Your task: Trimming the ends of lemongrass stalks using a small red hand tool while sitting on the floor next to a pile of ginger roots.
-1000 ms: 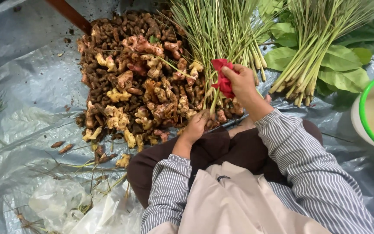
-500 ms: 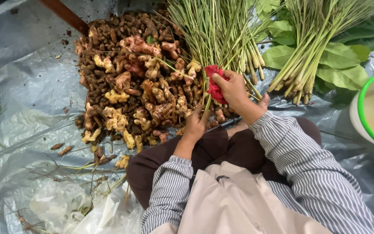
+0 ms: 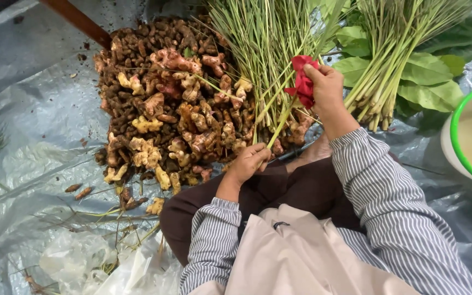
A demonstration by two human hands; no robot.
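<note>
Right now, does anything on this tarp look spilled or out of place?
A few roots lie loose on the grey tarp, apart from the main root pile, with dry stalks scattered nearby. Otherwise nothing odd: the left hand holds the stalk ends and the right hand grips a red strip.

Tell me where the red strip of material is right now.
Head view, upper middle: the crumpled red strip is pinched in the right hand, against the long green stalks, right of the brown root pile.
</note>
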